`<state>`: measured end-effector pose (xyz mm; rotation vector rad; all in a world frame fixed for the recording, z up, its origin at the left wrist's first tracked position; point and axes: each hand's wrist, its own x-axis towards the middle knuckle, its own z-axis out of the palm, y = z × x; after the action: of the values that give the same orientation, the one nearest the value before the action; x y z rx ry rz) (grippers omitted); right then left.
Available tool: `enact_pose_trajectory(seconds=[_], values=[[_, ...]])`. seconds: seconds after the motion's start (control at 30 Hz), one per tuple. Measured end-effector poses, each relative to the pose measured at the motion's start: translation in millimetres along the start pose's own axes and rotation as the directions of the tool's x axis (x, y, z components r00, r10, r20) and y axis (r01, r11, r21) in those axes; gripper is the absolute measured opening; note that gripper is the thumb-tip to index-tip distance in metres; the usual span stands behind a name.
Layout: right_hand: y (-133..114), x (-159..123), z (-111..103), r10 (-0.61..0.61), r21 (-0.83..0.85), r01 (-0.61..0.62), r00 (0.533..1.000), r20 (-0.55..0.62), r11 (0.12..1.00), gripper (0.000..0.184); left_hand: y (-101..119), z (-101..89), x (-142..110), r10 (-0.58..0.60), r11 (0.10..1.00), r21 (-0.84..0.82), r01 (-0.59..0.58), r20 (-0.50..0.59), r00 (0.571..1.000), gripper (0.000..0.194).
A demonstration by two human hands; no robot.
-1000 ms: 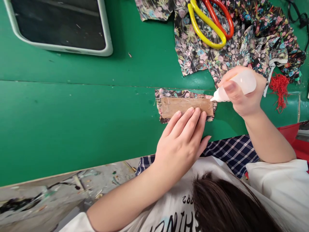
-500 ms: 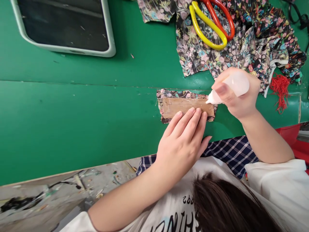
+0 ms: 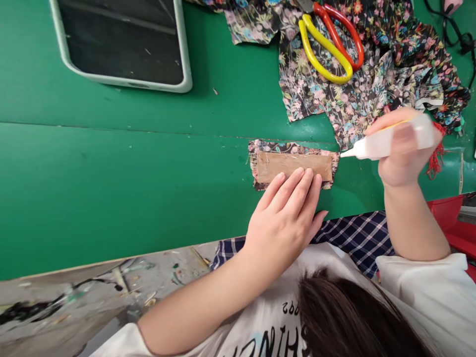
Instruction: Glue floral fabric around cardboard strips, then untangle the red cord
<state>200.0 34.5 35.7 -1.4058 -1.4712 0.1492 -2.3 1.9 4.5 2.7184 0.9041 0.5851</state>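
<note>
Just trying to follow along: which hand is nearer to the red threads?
The right hand: holding the white bottle, it appears close to the red threads, partly hiding them in this view. The left hand is well to their left, touching the brown strip.

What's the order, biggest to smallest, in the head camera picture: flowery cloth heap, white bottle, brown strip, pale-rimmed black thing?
1. Flowery cloth heap, cut off at the top edge.
2. Pale-rimmed black thing, cut off there too.
3. Brown strip and white bottle, unranked: fingers partly cover both, and the bottle may be nearer the camera.
</note>
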Motion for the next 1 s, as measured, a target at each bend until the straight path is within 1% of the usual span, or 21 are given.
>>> enact_pose_trajectory(seconds=[0.03,0.07,0.1,0.13,0.17,0.2,0.27,0.3,0.37,0.43,0.5,0.53,0.63,0.73,0.8,0.87,0.93,1.0], values=[[1.4,1.5,-2.3,0.001,0.042,0.003,0.996,-0.087,0.999,0.041,0.1,0.0,0.0,-0.002,1.000,-0.001,0.002,0.006,1.000,0.046],[2.8,3.3,-3.7,0.031,0.093,-0.017,0.988,-0.153,0.996,0.042,-0.1,-0.4,0.0,-0.002,1.000,-0.001,0.002,0.014,1.000,0.046],[4.5,5.0,-4.4,0.093,0.152,-0.065,0.979,-0.181,0.986,0.042,-0.5,-1.3,0.3,0.005,1.000,0.004,-0.005,0.027,1.000,0.046],[6.4,6.5,-4.5,0.171,0.218,-0.131,0.969,-0.177,0.967,0.040,-1.2,-2.8,0.8,0.021,1.000,0.016,-0.022,0.042,0.999,0.046],[8.5,7.7,-4.2,0.252,0.281,-0.204,0.957,-0.145,0.938,0.038,-2.2,-4.7,1.5,0.047,0.998,0.037,-0.049,0.061,0.997,0.046],[10.7,8.4,-3.8,0.319,0.329,-0.275,0.944,-0.088,0.903,0.037,-3.5,-6.9,2.4,0.082,0.994,0.065,-0.088,0.089,0.993,0.046],[14.1,8.1,-2.5,0.384,0.358,-0.368,0.923,0.028,0.858,0.038,-6.7,-11.5,4.9,0.168,0.973,0.136,-0.188,0.145,0.975,0.049],[14.7,7.3,-1.7,0.384,0.333,-0.383,0.921,0.067,0.862,0.038,-8.3,-13.4,6.3,0.211,0.955,0.172,-0.240,0.168,0.963,0.053],[12.8,4.7,0.2,0.337,0.231,-0.350,0.937,0.095,0.908,0.035,-10.9,-15.3,8.9,0.295,0.913,0.234,-0.335,0.192,0.936,0.062],[7.2,1.7,2.6,0.259,0.133,-0.268,0.962,0.087,0.954,0.030,-11.6,-14.0,10.5,0.357,0.870,0.289,-0.399,0.187,0.915,0.068],[0.7,-0.8,5.3,0.206,0.074,-0.212,0.975,0.087,0.974,0.027,-9.8,-10.0,10.3,0.372,0.849,0.342,-0.402,0.152,0.916,0.065],[-2.1,-1.8,6.7,0.197,0.053,-0.203,0.976,0.098,0.978,0.026,-8.0,-7.6,9.4,0.358,0.849,0.365,-0.383,0.135,0.924,0.060],[-6.3,-3.4,11.7,0.181,0.010,-0.185,0.973,0.143,0.983,0.026,-1.5,-1.9,5.1,0.280,0.869,0.387,-0.307,0.126,0.952,0.044],[-7.6,-2.8,18.3,0.141,-0.007,-0.143,0.970,0.196,0.990,0.028,1.7,-1.2,1.7,0.237,0.882,0.384,-0.273,0.138,0.962,0.041],[-10.2,-1.3,24.7,0.120,-0.031,-0.116,0.966,0.227,0.993,0.031,0.2,-3.1,1.6,0.268,0.863,0.408,-0.298,0.131,0.954,0.040],[-15.8,1.0,33.1,0.121,-0.072,-0.106,0.956,0.266,0.992,0.036,-3.5,-6.1,3.2,0.332,0.825,0.441,-0.353,0.128,0.935,0.038],[-24.4,3.9,43.4,0.136,-0.101,-0.110,0.940,0.314,0.989,0.040,-7.6,-9.4,5.6,0.385,0.792,0.456,-0.405,0.141,0.912,0.037],[-34.5,7.6,54.1,0.138,-0.087,-0.113,0.915,0.380,0.990,0.045,-10.4,-11.9,7.9,0.408,0.782,0.461,-0.420,0.131,0.903,0.037]])
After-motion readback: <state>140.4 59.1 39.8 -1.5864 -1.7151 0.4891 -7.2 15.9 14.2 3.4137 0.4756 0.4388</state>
